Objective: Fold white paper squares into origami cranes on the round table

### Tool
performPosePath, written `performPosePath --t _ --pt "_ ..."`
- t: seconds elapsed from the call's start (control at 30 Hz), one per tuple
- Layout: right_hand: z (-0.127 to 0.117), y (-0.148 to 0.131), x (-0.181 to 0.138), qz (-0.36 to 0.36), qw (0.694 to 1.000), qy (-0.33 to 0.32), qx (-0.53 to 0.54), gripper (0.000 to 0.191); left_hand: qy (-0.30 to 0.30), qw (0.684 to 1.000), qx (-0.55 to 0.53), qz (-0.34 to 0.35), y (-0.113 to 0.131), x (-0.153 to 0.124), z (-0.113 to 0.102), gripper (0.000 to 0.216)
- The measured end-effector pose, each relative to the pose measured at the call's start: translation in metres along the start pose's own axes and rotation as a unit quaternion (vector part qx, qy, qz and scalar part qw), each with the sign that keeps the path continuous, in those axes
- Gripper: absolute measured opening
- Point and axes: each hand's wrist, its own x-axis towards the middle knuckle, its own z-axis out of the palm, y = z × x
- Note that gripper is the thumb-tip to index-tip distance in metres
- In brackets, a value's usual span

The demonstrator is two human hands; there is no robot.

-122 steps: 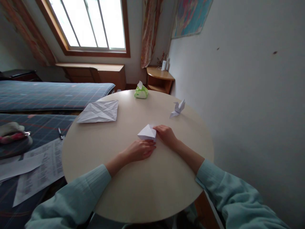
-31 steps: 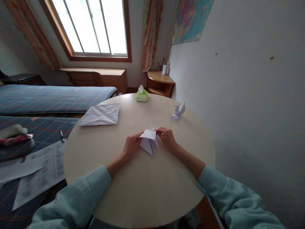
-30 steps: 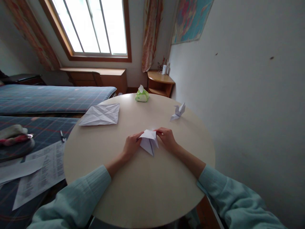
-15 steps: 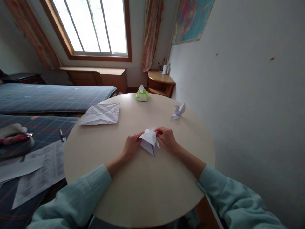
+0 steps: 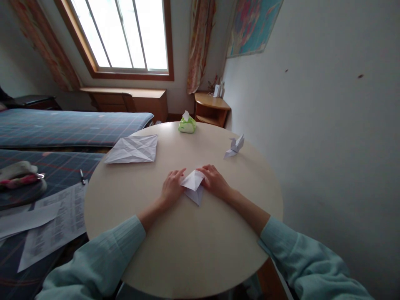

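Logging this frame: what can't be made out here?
Head view, all:
Folded paper: its side edges hidden under the left hand and right hand.
Printed sheets: text too small, cut by the left edge.
Corner shelf items: too small.
Wall map: cut by the top edge.

- Folded piece (image 5: 193,185): white paper, matt, sharply creased.
- Table (image 5: 187,250): smooth beige top, faint sheen.
- Loose sheet (image 5: 133,148): crease-marked matt paper.
- Sleeves (image 5: 103,258): ribbed knit cloth.

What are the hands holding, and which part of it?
Nothing is lifted. The left hand and right hand lie flat on the folded paper, one on each side edge, pinning it to the table.
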Motion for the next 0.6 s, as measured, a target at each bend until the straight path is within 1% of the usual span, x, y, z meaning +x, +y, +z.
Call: performPosePath --t 0.07,0.17,0.23,0.27,0.33,0.43,0.53,0.6 --pt "0.001 0.0 0.0 -0.036 0.999 0.0 -0.012 0.034 -0.017 0.999 0.015 -0.027 0.0 0.001 -0.001 0.048" --pt "0.0 -0.003 0.001 -0.08 0.996 -0.019 -0.037 0.024 -0.041 0.997 0.003 -0.067 0.002 0.001 -0.002 0.041" --pt "-0.002 -0.006 0.002 -0.087 0.994 -0.017 -0.066 0.014 -0.024 0.996 -0.021 -0.08 0.003 0.001 -0.001 0.038" --pt "-0.004 -0.008 0.002 -0.084 0.993 -0.013 -0.081 0.013 -0.013 0.996 -0.04 -0.084 0.004 0.001 -0.001 0.037" --pt "-0.007 -0.012 0.002 -0.065 0.992 0.0 -0.104 0.02 -0.009 0.992 -0.084 -0.09 0.007 0.0 -0.001 0.039" --pt "-0.01 -0.018 0.001 0.003 0.995 0.009 -0.096 0.023 -0.038 0.988 -0.117 -0.092 0.012 -0.002 -0.001 0.05" --pt "-0.01 -0.02 0.001 0.058 0.997 0.019 -0.043 0.021 -0.048 0.99 -0.093 -0.092 0.017 -0.005 -0.001 0.051" --pt "-0.008 -0.019 0.001 0.058 0.998 0.021 0.024 0.018 -0.041 0.992 -0.072 -0.095 0.018 -0.005 0.0 0.044"
